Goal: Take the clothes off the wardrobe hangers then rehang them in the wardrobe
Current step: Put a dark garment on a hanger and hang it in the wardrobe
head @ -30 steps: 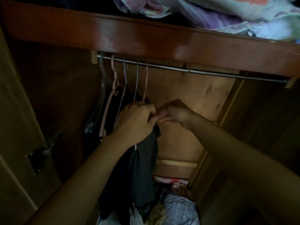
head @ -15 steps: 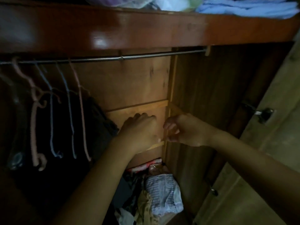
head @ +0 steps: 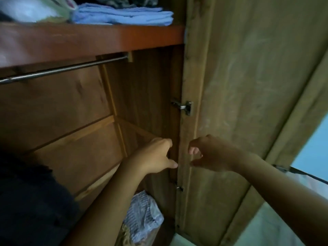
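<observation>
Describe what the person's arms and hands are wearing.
Nothing shows on either. The left hand and right hand are bare: no gloves, rings, watch or bracelets are visible. Both forearms are uncovered as far as the frame's edge, with no sleeve in view.

A home bedroom: an open wooden wardrobe with a metal hanging rail, folded blue towels on its top shelf.

Blue folded towels, striped cloth

Head view, close, facing wardrobe interior
</observation>
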